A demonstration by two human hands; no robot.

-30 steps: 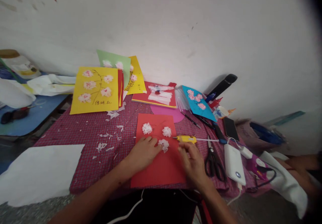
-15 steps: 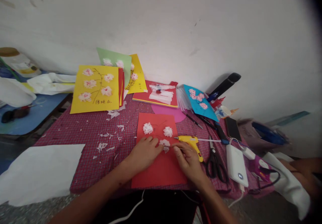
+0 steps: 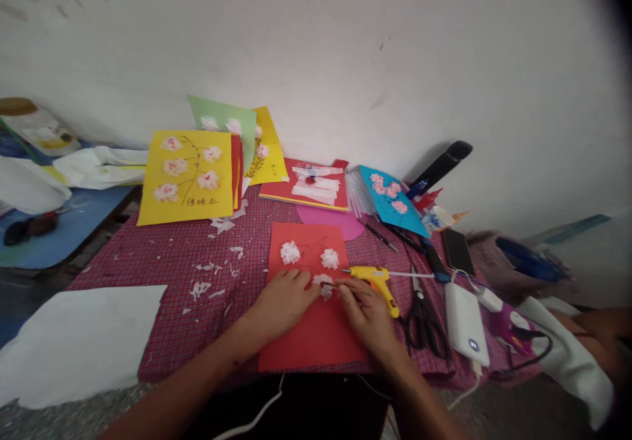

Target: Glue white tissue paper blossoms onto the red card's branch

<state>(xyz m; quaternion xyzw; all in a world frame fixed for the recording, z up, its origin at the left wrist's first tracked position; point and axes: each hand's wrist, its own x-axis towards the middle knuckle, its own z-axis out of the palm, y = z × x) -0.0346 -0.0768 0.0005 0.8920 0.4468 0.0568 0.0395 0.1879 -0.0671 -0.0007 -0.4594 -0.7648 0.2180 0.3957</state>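
On the red card (image 3: 311, 334) are three crumpled white paper flowers, two higher up and a lower flower (image 3: 323, 282) between my hands. My left hand (image 3: 284, 298) lies on the card's left side, its thumb beside the lower flower and its fingers bent over the paper. Pinched in my right hand (image 3: 368, 311) is a thin dark stick (image 3: 328, 284); its tip meets that flower. I cannot make out the stick's kind. Faint dark lines run across the card. A yellow glue gun (image 3: 372, 274) lies just right of the card, by my right hand.
Black scissors (image 3: 422, 321), a white power bank (image 3: 465, 325) and a phone (image 3: 458, 252) lie on the right. Finished flower cards, like the yellow card (image 3: 190, 176), lean at the wall. Paper scraps (image 3: 200, 288) litter the checked cloth (image 3: 172, 334).
The stick in my right hand now lies more across the lower flower, its angle slightly changed. My left hand stays in place on the card.
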